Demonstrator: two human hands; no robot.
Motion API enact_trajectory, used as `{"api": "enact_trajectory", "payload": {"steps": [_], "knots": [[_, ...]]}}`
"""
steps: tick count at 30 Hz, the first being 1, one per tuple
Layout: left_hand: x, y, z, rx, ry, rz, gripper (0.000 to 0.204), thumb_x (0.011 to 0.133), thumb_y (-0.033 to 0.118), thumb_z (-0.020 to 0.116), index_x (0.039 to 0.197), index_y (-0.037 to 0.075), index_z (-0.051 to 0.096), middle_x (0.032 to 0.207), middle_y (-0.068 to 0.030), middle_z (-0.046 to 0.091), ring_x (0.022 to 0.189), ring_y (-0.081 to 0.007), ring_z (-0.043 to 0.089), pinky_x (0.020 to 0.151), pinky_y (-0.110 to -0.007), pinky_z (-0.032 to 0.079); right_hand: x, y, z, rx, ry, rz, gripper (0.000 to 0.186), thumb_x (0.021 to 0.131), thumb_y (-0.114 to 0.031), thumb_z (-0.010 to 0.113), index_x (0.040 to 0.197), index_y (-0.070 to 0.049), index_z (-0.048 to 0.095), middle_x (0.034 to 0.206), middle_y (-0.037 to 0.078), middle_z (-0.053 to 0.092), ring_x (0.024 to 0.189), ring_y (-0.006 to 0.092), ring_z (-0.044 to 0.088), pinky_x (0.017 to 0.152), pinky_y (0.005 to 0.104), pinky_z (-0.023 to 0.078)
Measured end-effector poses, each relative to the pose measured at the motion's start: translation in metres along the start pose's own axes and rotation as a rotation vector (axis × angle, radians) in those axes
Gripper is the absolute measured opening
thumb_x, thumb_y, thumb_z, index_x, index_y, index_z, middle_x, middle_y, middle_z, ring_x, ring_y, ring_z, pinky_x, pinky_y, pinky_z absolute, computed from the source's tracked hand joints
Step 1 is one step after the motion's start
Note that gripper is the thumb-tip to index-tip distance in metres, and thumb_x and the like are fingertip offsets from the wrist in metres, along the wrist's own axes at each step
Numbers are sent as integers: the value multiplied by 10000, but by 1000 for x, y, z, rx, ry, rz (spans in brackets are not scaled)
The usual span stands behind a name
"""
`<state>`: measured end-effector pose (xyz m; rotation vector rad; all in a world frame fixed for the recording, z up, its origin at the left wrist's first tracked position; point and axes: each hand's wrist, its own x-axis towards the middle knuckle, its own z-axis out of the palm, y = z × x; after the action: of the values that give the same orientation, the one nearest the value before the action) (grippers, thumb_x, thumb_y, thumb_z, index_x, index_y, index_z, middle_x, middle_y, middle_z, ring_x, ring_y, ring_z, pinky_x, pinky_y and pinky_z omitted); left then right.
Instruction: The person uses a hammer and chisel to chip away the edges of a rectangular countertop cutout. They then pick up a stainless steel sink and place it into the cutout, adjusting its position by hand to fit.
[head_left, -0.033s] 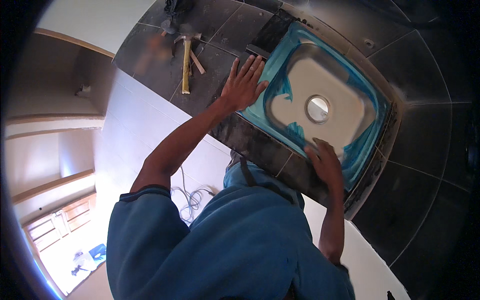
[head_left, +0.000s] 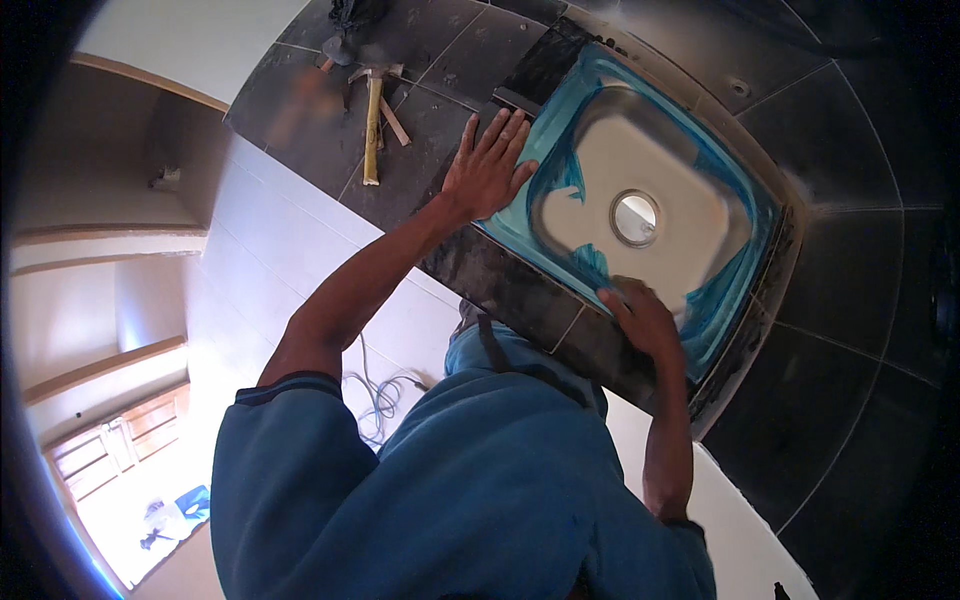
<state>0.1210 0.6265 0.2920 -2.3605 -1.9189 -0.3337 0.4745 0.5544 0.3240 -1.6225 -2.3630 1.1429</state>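
Since the earlier frame, the right hand (head_left: 648,318) has shifted slightly left along the near edge of the sink (head_left: 690,210). At the left, a yellow-handled hammer (head_left: 373,130) lies on the dark tiled desk (head_left: 450,60). Next, the left hand (head_left: 487,170) lies flat at the sink's left rim, fingers a little apart. The sink sits in the desk, blue film (head_left: 588,262) around its rim. The right hand's fingers bend at the near rim; whether they pinch anything, I cannot tell.

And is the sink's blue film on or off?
Partly on: blue film covers the rim, ending in ragged edges, while the bowl's floor shows bare.
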Motion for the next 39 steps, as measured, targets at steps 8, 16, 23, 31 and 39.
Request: {"api": "enact_trajectory", "payload": {"steps": [8,16,23,31,39], "knots": [[-21,-38,-8,-77,-134,91,625,1076,509,233,1577,140,293,1666,-67,197,1548,-284,114,1244,-549,72,-2,-34,-4,-154,-145,-50,644,967,-575,536,1278,-17,620,1251,230,642,1157,403,619,994,464,471],[-97,-44,-42,-228,-197,228,678,1037,543,359,1590,165,258,1668,-53,188,1548,-282,114,1241,-571,103,53,79,-26,-133,281,-199,401,1007,-368,582,1172,-14,670,1153,199,684,1143,381,603,997,443,477],[-95,-51,-34,-270,-238,221,664,1031,524,363,1599,210,227,1674,17,169,1550,-255,98,1246,-583,78,135,54,3,-565,-36,-176,763,990,-680,348,1043,-13,716,961,213,715,953,348,675,1038,525,367],[-102,-51,-34,-284,-286,204,631,1042,517,348,1599,247,224,1673,25,166,1554,-251,53,1249,-580,30,122,89,23,-819,82,-428,283,998,-419,551,1040,-242,767,712,112,652,675,304,651,798,449,406],[-91,-59,-48,-437,-359,157,569,1059,425,401,1583,234,287,1674,3,173,1555,-259,46,1247,-574,-10,128,89,30,-809,23,-361,250,1018,-354,524,1187,-340,707,793,76,674,639,281,639,799,459,407]]}}
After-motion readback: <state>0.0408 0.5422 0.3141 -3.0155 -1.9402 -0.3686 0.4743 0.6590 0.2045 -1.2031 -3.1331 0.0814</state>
